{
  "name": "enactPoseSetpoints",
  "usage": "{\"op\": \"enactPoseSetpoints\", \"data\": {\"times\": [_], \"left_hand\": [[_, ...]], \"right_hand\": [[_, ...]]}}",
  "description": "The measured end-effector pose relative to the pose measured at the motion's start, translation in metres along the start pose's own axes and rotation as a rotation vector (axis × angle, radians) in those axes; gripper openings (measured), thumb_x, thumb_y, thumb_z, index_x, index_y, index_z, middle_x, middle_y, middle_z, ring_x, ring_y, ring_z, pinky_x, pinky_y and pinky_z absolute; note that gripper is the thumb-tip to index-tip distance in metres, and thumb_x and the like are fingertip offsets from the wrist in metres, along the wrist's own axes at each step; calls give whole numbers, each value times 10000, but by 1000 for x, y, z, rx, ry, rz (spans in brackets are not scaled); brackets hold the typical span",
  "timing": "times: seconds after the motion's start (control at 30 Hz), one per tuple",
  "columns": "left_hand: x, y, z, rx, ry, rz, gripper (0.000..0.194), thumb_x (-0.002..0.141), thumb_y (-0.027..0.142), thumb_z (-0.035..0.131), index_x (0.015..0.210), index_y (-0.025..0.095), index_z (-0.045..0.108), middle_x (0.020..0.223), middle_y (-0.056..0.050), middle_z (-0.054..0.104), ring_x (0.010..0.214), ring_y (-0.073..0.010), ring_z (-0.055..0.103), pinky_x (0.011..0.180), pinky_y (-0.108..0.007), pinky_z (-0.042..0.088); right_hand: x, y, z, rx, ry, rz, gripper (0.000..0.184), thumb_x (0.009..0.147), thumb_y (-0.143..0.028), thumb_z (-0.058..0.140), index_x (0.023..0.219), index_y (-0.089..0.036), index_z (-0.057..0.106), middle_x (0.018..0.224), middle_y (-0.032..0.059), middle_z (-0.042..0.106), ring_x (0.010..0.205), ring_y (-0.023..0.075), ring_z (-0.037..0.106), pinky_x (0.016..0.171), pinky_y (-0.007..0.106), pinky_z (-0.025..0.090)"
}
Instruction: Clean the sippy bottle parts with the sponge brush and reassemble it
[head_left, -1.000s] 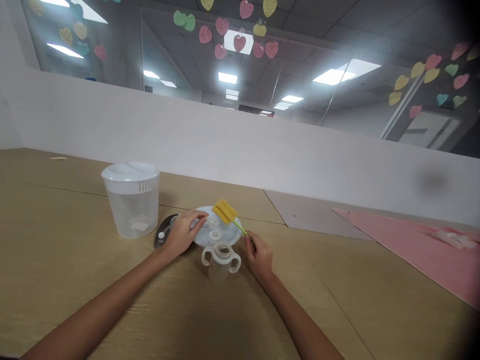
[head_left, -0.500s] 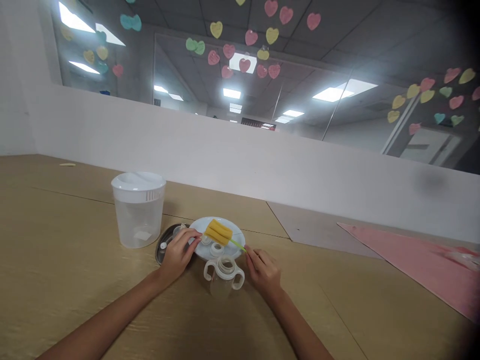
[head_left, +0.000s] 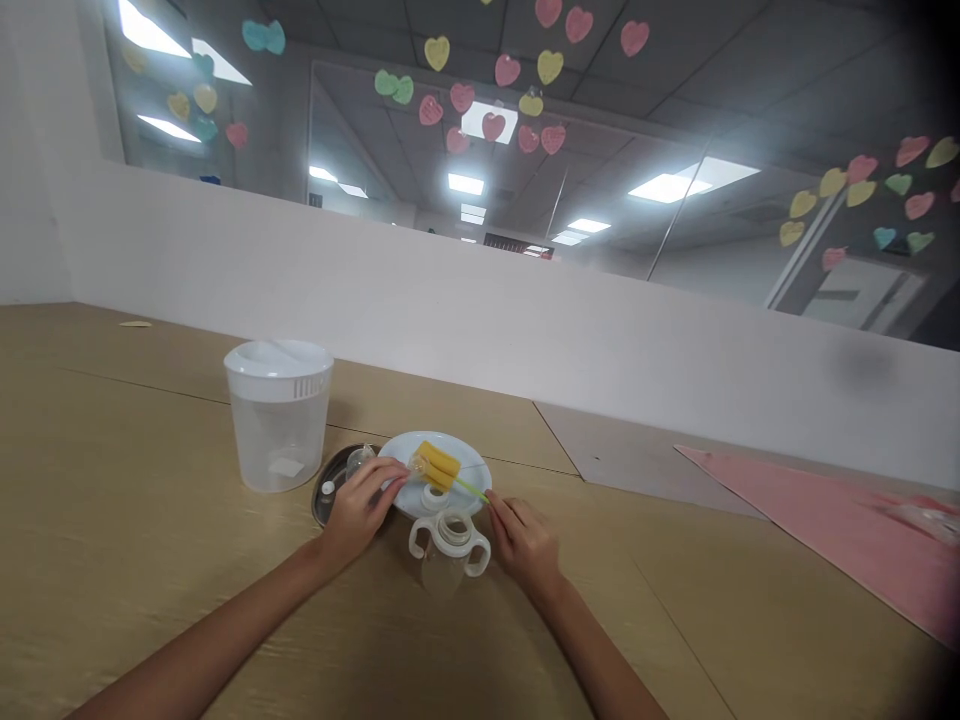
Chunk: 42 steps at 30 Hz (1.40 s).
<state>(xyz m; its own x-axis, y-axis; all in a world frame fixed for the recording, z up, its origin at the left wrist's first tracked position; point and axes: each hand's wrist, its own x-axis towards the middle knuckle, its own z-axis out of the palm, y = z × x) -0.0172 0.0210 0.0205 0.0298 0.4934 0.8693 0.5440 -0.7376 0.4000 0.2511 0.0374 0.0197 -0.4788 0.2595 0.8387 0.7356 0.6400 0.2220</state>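
Note:
My right hand (head_left: 527, 540) grips the thin green handle of a yellow sponge brush (head_left: 438, 465), whose head is over the white plate (head_left: 472, 470). Pinched in the fingertips of my left hand (head_left: 364, 503) is a small clear piece that looks like a bottle nipple (head_left: 418, 466), touching or just in front of the sponge's left end. A white ring (head_left: 435, 498) lies on the plate below the sponge. Nearest me, between both hands, a clear baby bottle (head_left: 442, 570) with a white two-handled collar (head_left: 454, 532) stands upright, its mouth uncovered.
A dark metal tray (head_left: 319, 508), partly behind my left hand, holds a clear dome-shaped cover (head_left: 360, 459) and a small white part (head_left: 328, 488). Behind it stands a translucent bucket (head_left: 277, 430) with a white lid. A pink sheet (head_left: 825, 530) lies at the right. A white wall (head_left: 450, 310) bounds the table's back.
The clear nipple, lying on the plate by my left fingers before, is now held up against or close to the sponge. The sponge has shifted slightly left.

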Motion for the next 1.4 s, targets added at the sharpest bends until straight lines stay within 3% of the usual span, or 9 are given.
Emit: {"op": "enactPoseSetpoints", "data": {"times": [0.2,0.33,0.73,1.0,1.4], "left_hand": [[-3,-1,1,7,-15,51,229,887,215,487,1052,240,644,1007,-59,625,901,-155,616,783,-295,521],[-2,-1,2,12,6,85,200,866,199,525,1025,228,644,1068,-59,637,976,-166,616,877,-319,505],[1,-1,-1,6,13,-43,126,875,285,524,864,192,609,859,-43,669,815,-154,615,756,-292,497],[0,-4,-1,50,35,-82,181,849,368,561,846,192,605,731,-18,615,688,-143,566,662,-276,465],[1,-5,-1,65,66,-114,221,801,392,615,744,181,578,687,-7,596,657,-136,559,618,-253,449]], "right_hand": [[-3,-3,0,40,43,-55,236,869,-144,509,1064,-159,641,677,48,671,571,117,605,526,229,455],[-3,-4,0,46,67,-64,231,856,-129,525,1057,-151,638,656,42,667,553,116,600,513,231,451],[-5,-5,2,53,59,-85,231,857,-141,531,1055,-163,646,626,35,655,536,119,595,508,237,458],[-3,-5,2,47,73,-102,210,854,-119,532,1029,-149,645,636,40,665,539,120,591,503,240,447],[-2,-7,1,59,84,-94,204,841,-115,555,1015,-138,659,645,44,662,567,119,601,545,235,460]]}}
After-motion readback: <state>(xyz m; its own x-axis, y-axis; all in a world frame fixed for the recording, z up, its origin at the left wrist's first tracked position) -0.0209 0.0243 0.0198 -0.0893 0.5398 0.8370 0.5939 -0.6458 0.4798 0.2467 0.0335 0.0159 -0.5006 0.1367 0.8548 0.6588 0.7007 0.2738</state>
